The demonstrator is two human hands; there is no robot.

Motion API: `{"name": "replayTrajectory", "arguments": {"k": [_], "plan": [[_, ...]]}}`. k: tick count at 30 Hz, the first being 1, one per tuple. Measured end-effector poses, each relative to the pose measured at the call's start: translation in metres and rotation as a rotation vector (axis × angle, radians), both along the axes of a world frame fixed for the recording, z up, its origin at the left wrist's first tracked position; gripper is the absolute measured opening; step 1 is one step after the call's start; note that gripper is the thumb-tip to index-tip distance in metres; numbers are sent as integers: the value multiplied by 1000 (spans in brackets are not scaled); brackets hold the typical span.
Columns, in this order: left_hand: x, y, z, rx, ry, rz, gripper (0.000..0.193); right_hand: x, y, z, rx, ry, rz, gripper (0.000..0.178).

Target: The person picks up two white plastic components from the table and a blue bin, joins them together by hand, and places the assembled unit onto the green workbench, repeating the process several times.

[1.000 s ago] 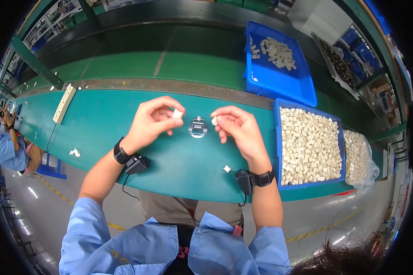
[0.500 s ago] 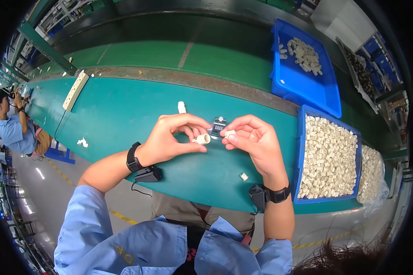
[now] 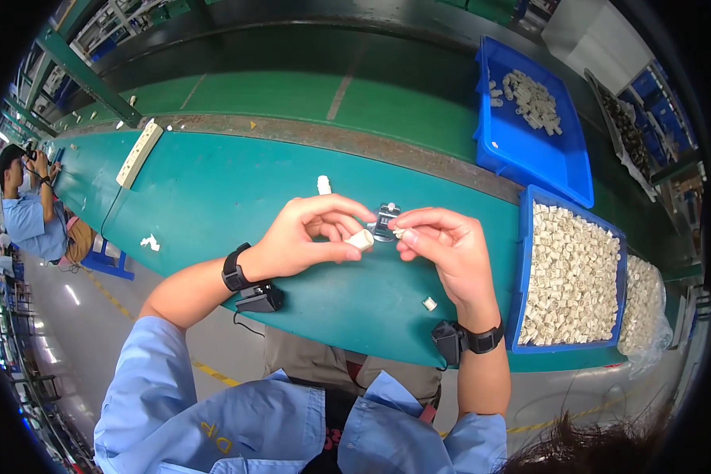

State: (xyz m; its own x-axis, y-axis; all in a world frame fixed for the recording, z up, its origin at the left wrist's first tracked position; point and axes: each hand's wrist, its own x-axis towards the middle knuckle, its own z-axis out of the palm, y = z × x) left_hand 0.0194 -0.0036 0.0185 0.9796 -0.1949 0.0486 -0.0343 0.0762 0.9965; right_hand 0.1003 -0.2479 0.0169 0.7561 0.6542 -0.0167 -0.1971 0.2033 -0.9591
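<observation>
In my left hand, a cream cylindrical plastic part is pinched between thumb and fingers, its end towards my right hand. Thumb and forefinger of my right hand close on a small cream plastic piece, partly covered by the fingers. A short gap separates the two parts. Just beyond them, between my hands, a small dark counter device rests on the green tabletop. Another white plastic part stands past my left hand. One small loose cream piece lies near my right wrist.
At right, a blue bin brims with small cream pieces, beside a clear bag of more. A second blue bin behind holds a few longer parts. A power strip and white scrap lie left; a co-worker sits beyond.
My right hand has turned the small piece between its fingertips. The cylindrical part in my left hand has tilted slightly. The whole view has shifted a little.
</observation>
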Motion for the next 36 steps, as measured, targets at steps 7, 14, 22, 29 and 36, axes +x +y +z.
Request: {"name": "replayTrajectory", "arguments": {"k": [7, 14, 22, 29, 36], "plan": [[3, 0, -13, -89, 29, -20, 35, 2, -3, 4, 28, 34, 24, 22], [-2, -3, -11, 227, -258, 28, 36, -7, 4, 6, 41, -23, -17, 20], [-3, 2, -14, 314, -362, 71, 31, -18, 10, 3, 48, 37, 22, 15], [-2, 1, -12, 380, -457, 111, 29, -26, 17, -2, -26, -146, -32, 17], [1, 4, -10, 460, -531, 137, 25, -31, 21, -5, 29, -83, -52, 18]]}}
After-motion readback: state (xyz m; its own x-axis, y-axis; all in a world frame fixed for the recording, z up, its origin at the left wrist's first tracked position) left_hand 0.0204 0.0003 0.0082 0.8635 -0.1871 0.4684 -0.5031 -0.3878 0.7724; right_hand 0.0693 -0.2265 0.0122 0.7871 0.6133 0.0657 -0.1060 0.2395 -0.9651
